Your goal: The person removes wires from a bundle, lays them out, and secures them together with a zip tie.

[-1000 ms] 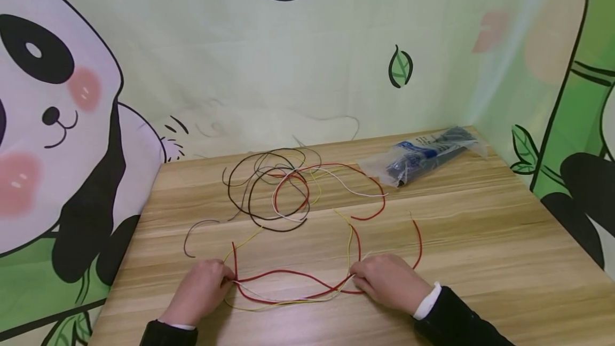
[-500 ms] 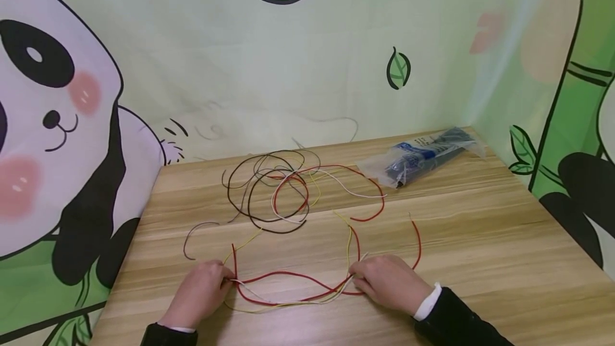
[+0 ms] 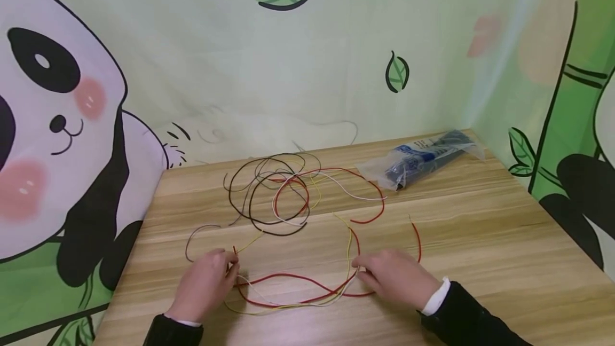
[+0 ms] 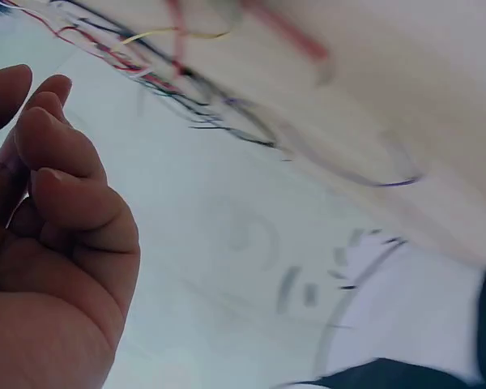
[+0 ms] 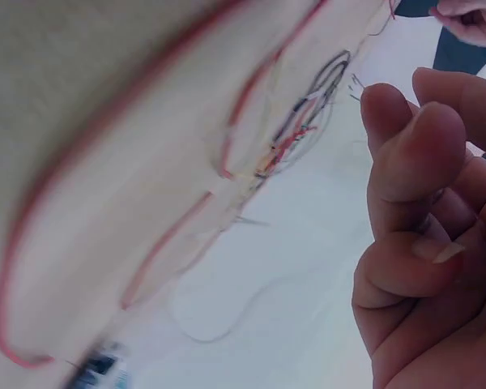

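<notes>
A loose bundle of red wires (image 3: 288, 275), a yellow wire (image 3: 261, 312) and a white wire (image 3: 250, 283) stretches across the table between the hands. My left hand (image 3: 204, 287) hovers at the bundle's left end, beside an upright red tip. In the left wrist view its fingers are loosely bent, a gap showing between thumb and forefinger. My right hand (image 3: 396, 276) is over the right end, fingertips close to the red and yellow strands. Its fingers curl loosely in the right wrist view, with no wire showing between them.
Behind the bundle lies a tangle of black wires (image 3: 254, 223) mixed with red, white and yellow ones. A thin purple-grey wire (image 3: 189, 239) curves at the left. A clear plastic bag (image 3: 423, 156) with dark blue contents rests at the back right of the wooden table (image 3: 480, 260).
Both hands have lifted slightly from the bundle's ends and loosened their pinch on the wires. The left hand moved up and a little right, the right hand a little right. The wires stay nearly in place.
</notes>
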A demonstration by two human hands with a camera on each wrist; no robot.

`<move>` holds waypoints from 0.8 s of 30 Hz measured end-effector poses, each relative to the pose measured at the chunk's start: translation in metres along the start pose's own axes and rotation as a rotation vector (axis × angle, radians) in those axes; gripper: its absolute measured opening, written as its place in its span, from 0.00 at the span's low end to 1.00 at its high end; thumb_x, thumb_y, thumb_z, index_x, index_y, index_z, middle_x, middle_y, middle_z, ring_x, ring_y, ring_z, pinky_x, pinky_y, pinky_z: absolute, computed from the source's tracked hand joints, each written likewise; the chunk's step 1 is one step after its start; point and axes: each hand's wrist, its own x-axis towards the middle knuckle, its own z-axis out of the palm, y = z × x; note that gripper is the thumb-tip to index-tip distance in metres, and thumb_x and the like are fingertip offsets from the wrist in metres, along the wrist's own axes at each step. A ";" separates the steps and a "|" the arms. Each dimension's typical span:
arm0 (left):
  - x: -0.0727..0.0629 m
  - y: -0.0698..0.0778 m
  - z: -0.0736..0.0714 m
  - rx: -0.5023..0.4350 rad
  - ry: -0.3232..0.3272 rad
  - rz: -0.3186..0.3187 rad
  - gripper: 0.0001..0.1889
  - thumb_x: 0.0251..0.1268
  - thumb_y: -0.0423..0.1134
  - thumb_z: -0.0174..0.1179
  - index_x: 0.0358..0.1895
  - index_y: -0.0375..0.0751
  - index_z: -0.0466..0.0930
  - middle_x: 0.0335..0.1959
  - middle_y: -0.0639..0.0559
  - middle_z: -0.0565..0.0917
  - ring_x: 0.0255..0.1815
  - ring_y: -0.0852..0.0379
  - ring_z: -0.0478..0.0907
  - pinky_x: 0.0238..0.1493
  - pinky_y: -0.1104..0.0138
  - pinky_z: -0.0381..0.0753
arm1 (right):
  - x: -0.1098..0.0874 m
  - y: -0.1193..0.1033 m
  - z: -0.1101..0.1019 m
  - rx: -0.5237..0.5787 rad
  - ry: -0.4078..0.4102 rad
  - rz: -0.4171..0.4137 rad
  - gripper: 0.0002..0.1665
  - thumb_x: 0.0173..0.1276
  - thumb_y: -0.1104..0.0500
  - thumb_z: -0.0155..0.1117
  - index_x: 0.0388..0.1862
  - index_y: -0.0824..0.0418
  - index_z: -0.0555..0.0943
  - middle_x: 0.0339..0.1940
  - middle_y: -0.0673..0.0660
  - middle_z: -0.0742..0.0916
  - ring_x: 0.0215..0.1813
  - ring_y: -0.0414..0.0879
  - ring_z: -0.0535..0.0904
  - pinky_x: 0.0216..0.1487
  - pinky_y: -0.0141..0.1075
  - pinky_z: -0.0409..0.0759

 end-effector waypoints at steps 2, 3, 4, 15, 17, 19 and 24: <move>0.011 0.009 -0.004 0.036 -0.007 0.065 0.03 0.56 0.34 0.66 0.27 0.42 0.85 0.24 0.56 0.78 0.23 0.63 0.73 0.25 0.67 0.73 | 0.007 0.000 -0.008 0.013 -0.028 -0.014 0.08 0.67 0.57 0.63 0.43 0.56 0.83 0.35 0.48 0.87 0.32 0.37 0.81 0.32 0.35 0.79; 0.017 0.014 -0.005 0.057 -0.021 0.095 0.04 0.57 0.35 0.66 0.25 0.44 0.84 0.22 0.57 0.76 0.22 0.64 0.71 0.24 0.68 0.72 | 0.011 0.000 -0.011 0.007 -0.044 -0.025 0.08 0.67 0.57 0.63 0.43 0.56 0.83 0.34 0.48 0.87 0.31 0.36 0.80 0.31 0.34 0.78; 0.024 0.019 -0.006 0.076 -0.033 0.128 0.06 0.57 0.35 0.65 0.23 0.45 0.83 0.20 0.58 0.74 0.21 0.64 0.70 0.23 0.68 0.71 | 0.017 -0.001 -0.015 -0.001 -0.067 -0.029 0.08 0.68 0.56 0.63 0.43 0.56 0.83 0.34 0.48 0.86 0.30 0.36 0.80 0.31 0.34 0.78; 0.102 0.032 0.025 0.207 -0.149 0.364 0.14 0.52 0.33 0.64 0.13 0.49 0.73 0.15 0.60 0.70 0.17 0.63 0.64 0.19 0.67 0.63 | 0.116 -0.023 -0.008 -0.332 -0.215 -0.145 0.07 0.65 0.51 0.66 0.32 0.52 0.84 0.29 0.48 0.86 0.29 0.42 0.81 0.28 0.38 0.78; 0.110 0.029 0.031 0.178 -0.197 0.374 0.17 0.51 0.31 0.65 0.12 0.50 0.69 0.15 0.60 0.65 0.17 0.62 0.58 0.19 0.67 0.58 | 0.130 -0.025 0.003 -0.407 -0.219 -0.169 0.08 0.65 0.50 0.66 0.32 0.52 0.84 0.28 0.48 0.86 0.27 0.43 0.80 0.26 0.38 0.78; 0.116 0.027 0.036 0.164 -0.223 0.385 0.19 0.50 0.32 0.66 0.11 0.50 0.68 0.15 0.61 0.63 0.18 0.61 0.56 0.19 0.67 0.56 | 0.139 -0.026 0.013 -0.476 -0.196 -0.192 0.07 0.65 0.52 0.65 0.29 0.52 0.83 0.26 0.49 0.85 0.24 0.44 0.79 0.23 0.39 0.77; 0.120 0.021 0.045 0.138 -0.231 0.420 0.17 0.48 0.34 0.68 0.10 0.52 0.72 0.14 0.63 0.66 0.17 0.62 0.58 0.20 0.68 0.61 | 0.152 -0.032 0.031 -0.572 -0.154 -0.169 0.08 0.61 0.58 0.63 0.22 0.50 0.80 0.21 0.47 0.82 0.19 0.42 0.76 0.18 0.39 0.75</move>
